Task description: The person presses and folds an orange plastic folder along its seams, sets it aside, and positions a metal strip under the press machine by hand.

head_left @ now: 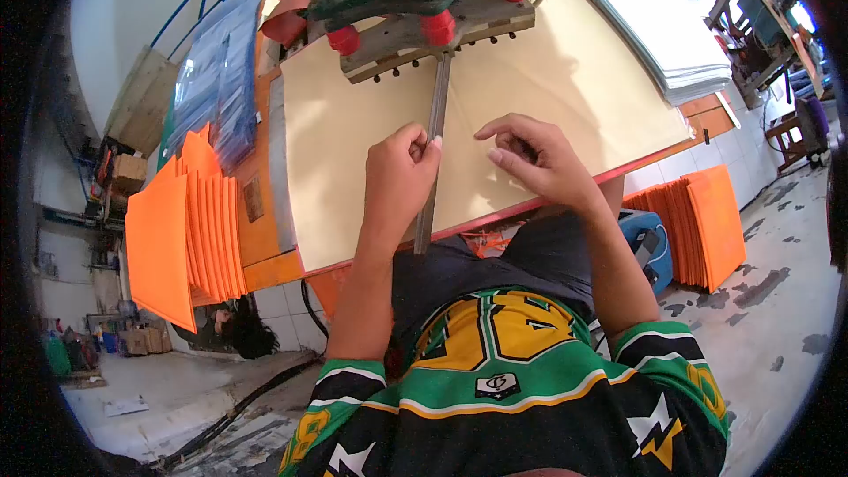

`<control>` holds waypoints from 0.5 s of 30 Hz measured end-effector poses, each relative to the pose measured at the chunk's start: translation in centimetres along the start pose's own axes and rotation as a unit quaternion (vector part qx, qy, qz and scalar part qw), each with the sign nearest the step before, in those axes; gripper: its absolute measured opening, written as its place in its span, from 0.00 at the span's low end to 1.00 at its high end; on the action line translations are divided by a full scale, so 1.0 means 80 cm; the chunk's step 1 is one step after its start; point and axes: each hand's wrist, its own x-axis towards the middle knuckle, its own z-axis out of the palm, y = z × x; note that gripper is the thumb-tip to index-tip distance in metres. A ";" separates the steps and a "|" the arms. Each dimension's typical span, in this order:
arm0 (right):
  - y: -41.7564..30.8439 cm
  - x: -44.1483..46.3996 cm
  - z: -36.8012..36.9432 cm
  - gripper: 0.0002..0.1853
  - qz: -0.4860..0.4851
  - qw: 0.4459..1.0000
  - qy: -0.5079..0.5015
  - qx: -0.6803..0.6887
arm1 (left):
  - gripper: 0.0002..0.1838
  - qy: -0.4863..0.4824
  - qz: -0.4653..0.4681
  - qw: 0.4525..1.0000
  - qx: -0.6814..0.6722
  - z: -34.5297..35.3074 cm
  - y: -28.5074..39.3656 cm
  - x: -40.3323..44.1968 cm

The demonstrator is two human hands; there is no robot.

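Observation:
My left hand is closed, fingers curled in and thumb pressed against them. Its thumb overlaps a long narrow metal bar; whether the fingers grip the bar or something small is hidden. To the right, my right hand hovers over the cream-coloured tabletop sheet, index finger and thumb apart, other fingers curled, with nothing visible in it. The bar runs from a green machine head with red knobs down past the table's front edge toward my lap.
Orange folded pieces stand in a stack at the table's left and another stack at lower right. Clear plastic sheets lie at the left, a pile of pale sheets at the right. A blue container sits beside my leg.

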 end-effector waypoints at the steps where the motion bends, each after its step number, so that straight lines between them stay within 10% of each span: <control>1: 0.000 -0.001 0.005 0.14 0.003 1.000 0.001 -0.001 | 0.16 0.002 -0.005 1.000 -0.008 0.005 0.004 0.005; 4: -0.002 -0.009 0.028 0.24 -0.107 0.967 0.010 -0.231 | 0.16 0.002 0.019 0.999 -0.030 0.016 0.009 0.016; 15: -0.043 -0.046 0.063 0.45 -0.027 0.959 -0.015 -0.281 | 0.14 -0.066 -0.065 0.983 -0.156 0.021 0.027 0.026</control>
